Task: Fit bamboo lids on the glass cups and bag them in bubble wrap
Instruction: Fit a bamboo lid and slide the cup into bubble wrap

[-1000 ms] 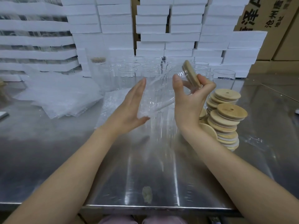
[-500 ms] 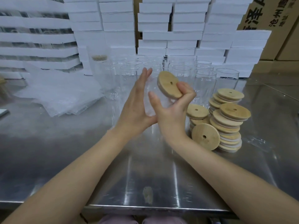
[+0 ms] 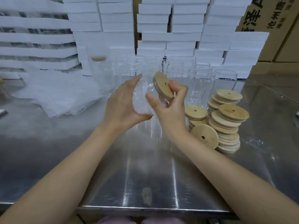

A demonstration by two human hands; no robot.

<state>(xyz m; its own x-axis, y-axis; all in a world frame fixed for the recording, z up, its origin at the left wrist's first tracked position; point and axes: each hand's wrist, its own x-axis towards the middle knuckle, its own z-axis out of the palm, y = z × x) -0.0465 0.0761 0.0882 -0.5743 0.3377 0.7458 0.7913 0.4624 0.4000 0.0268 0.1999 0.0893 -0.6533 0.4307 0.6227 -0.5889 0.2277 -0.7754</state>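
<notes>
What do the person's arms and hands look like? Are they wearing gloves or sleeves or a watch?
No gloves and no sleeves show. The left forearm and the right forearm are bare all the way to the picture's edge. The left hand and the right hand are bare too, with no ring, watch or bracelet in view.

Head camera looks down, close over table (image 3: pixel 64 159).

Bare steel table (image 3: pixel 80 159) front; obstacles: glass cups (image 3: pixel 202 81) behind, bamboo lid stacks (image 3: pixel 226 125) right, bubble wrap (image 3: pixel 56 96) left.
</notes>
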